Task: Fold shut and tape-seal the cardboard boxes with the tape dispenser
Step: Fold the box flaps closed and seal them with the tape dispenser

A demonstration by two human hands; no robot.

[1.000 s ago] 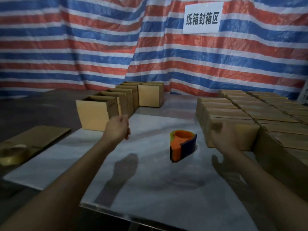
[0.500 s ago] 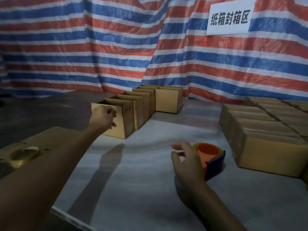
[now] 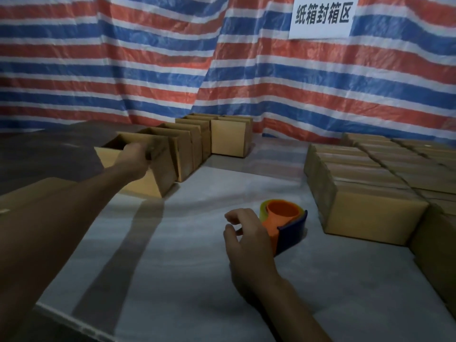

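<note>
So the left hand (image 3: 134, 154) is clamped over the top rim of the nearest open cardboard box (image 3: 145, 176), first in a row of plain brown boxes with flaps up on the pale, slightly glossy tabletop (image 3: 187, 280). The right hand (image 3: 249, 236) hangs loosely curled with nothing in it, just beside the tape dispenser (image 3: 286, 224), a chunky round plastic thing with an orange core and dark blue side. Closed flat-topped boxes (image 3: 365, 183) sit packed together on the right, striped tarp (image 3: 148, 58) behind.
</note>
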